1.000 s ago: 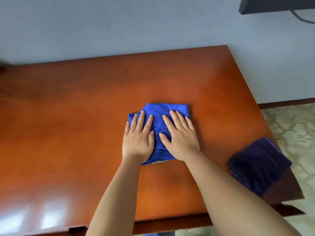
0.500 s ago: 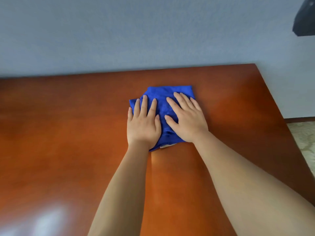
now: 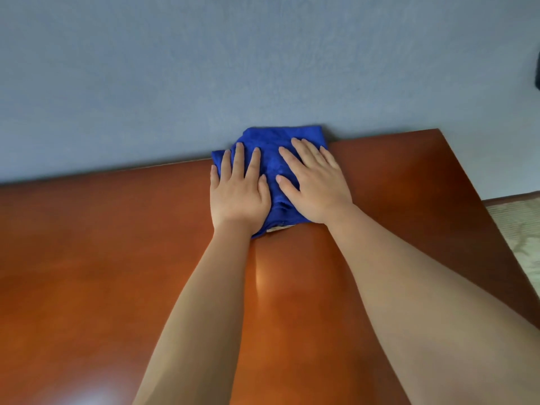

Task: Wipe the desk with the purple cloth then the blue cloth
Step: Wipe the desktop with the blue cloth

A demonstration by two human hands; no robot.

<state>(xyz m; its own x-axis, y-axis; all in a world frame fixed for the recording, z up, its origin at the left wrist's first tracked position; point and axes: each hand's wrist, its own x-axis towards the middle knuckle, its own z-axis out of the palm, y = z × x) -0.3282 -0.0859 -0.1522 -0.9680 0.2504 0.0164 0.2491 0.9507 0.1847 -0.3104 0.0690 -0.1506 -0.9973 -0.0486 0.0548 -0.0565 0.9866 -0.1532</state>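
Note:
The folded blue cloth (image 3: 271, 168) lies at the far edge of the reddish-brown wooden desk (image 3: 102, 258), its far side bunched up against the wall. My left hand (image 3: 238, 191) presses flat on the cloth's left half, fingers straight. My right hand (image 3: 314, 182) presses flat on its right half, fingers spread. A pale tag shows at the cloth's near edge between my wrists. The purple cloth is out of view.
A grey-blue wall (image 3: 204, 68) rises directly behind the desk. The desk's right edge runs down toward a patterned carpet (image 3: 520, 238). A dark object (image 3: 537, 71) pokes in at the right border. Glare marks the desk's near left part.
Both hands have pushed the blue cloth away from me across the desk until it met the wall. The view tilted up, and the purple cloth at the right dropped out of sight.

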